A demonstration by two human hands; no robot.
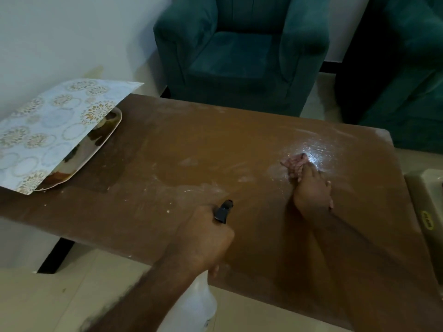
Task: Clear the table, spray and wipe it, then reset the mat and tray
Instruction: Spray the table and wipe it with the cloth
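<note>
My left hand [203, 238] is shut around the neck of a white spray bottle [199, 305], whose black nozzle [224, 210] points out over the brown table [167, 152]. On the right half of the table, my right hand [311, 190] presses a pink cloth [293, 164] onto a wet, shiny patch. White smears and specks cover the tabletop. At the table's far left corner lies a pale blue patterned mat [48, 130], resting on top of a tray [96, 144] with a white rim; only part of the tray shows from under it.
A teal armchair [242, 51] stands just beyond the table's far edge, and a second one [407, 75] stands at the right. A beige object [429, 207] with a yellow label sits beside the table's right edge. A white wall is at the left, pale floor tiles below.
</note>
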